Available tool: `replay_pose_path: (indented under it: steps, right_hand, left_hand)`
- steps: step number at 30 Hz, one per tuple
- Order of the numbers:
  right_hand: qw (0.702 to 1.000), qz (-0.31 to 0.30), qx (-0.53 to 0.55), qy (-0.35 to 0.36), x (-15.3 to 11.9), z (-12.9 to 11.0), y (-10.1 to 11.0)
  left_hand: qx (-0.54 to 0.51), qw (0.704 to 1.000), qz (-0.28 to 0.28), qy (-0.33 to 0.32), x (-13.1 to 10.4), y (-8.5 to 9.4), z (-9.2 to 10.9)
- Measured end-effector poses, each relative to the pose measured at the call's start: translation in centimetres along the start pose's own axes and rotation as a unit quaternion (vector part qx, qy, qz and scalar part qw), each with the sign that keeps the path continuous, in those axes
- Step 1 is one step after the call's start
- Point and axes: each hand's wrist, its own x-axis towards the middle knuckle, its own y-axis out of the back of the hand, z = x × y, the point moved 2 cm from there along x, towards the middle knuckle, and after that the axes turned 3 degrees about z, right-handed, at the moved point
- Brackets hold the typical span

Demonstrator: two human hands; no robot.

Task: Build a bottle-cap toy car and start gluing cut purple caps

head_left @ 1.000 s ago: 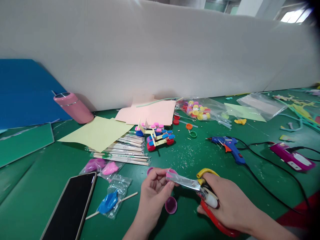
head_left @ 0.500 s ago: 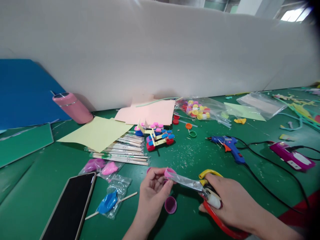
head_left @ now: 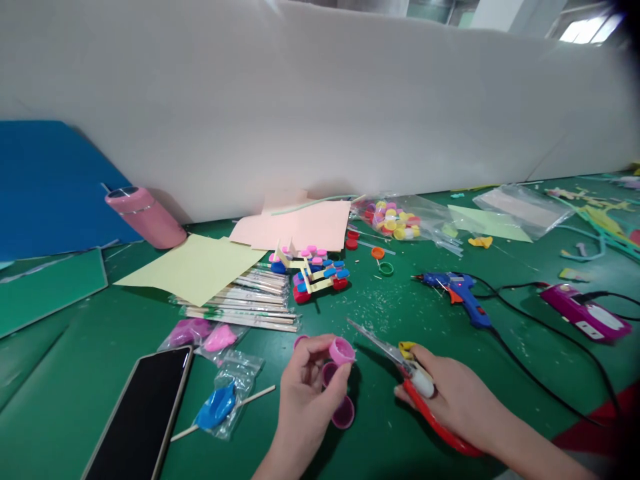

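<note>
Beyond the right hand (head_left: pixel 447 393), a clear bag (head_left: pixel 433 217) is holding mixed caps (head_left: pixel 395 223). Right fingers are gripping scissors (head_left: pixel 413 390), blades clear. Beyond the left hand (head_left: pixel 307 393), a stick-and-cap model (head_left: pixel 331 272) is sitting part-built (apparently). Left fingers are pinching a pink cap (head_left: pixel 342 351), seemingly empty; remaining cutting isn't showing.

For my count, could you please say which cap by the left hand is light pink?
The cap pinched by the left hand, above its thumb; the other caps there look more purple.
</note>
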Motion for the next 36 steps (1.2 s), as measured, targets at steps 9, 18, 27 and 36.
replay_pose_path:
  steps: [9, 18, 27, 36]
  right_hand:
    - [0.997, 0.024, -0.013, 0.067, -0.9, -0.4, 0.8]
    - [0.998, 0.005, -0.026, 0.065, -0.7, -0.5, 1.1]
    - [0.997, -0.019, -0.043, 0.062, -0.7, -0.2, 0.4]
    - [0.997, -0.053, 0.035, 0.034, -1.3, -0.2, -0.6]
  left_hand:
    - [-0.005, 1.000, 0.018, 0.008, 0.2, -0.1, 0.1]
    - [-0.004, 0.997, -0.041, 0.072, 0.6, 0.5, 0.2]
    - [0.006, 0.999, -0.017, 0.050, 0.4, 0.2, 0.0]
    - [-0.001, 0.999, -0.013, 0.046, 0.4, 0.4, 0.1]
